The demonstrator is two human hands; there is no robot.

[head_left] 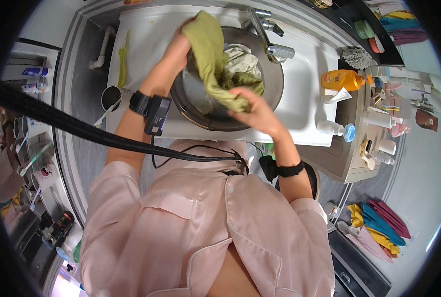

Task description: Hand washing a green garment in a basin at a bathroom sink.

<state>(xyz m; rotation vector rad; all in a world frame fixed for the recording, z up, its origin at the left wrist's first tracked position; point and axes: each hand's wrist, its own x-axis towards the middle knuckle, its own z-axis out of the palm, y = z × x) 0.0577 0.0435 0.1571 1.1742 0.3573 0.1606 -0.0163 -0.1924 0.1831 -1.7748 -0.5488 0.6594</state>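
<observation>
Black braided cable, pink satin shirt, and olive-green cloth held over a metal basin

Nearest the camera: black braided cable (57, 123), running from the left edge toward the wearer's middle.
Pink satin shirt (181, 232), short-sleeved, pale piping at collar.
Olive-green cloth (205, 54), one, raised over the metal basin (191, 96) and drawn out between both hands, its remaining folds lying inside.
Left hand (182, 42): closed on the cloth's upper end; fingertips partly hidden behind the fabric.
Right hand (255, 113): partly curled, thumb and fingers closed about the cloth's lower end, above the basin's near side.
Pale patterned cloth (243, 59), bunched in the basin beside the green folds.
Basin: round, dark-rimmed, set on the white sink (309, 94) beside a chrome faucet (265, 34).
Black wrist straps, two: left strap (139, 102) with a boxy black device (157, 115); right strap (291, 170).
Left of basin: slim green plastic implement (123, 64); cup (112, 98), dark inside.
Right of sink: orange bottle (337, 79), white tube (338, 95), white bottle (329, 127) with blue cap (349, 132).
Lower right: yellow, teal and maroon cloths (379, 222), grouped together.
</observation>
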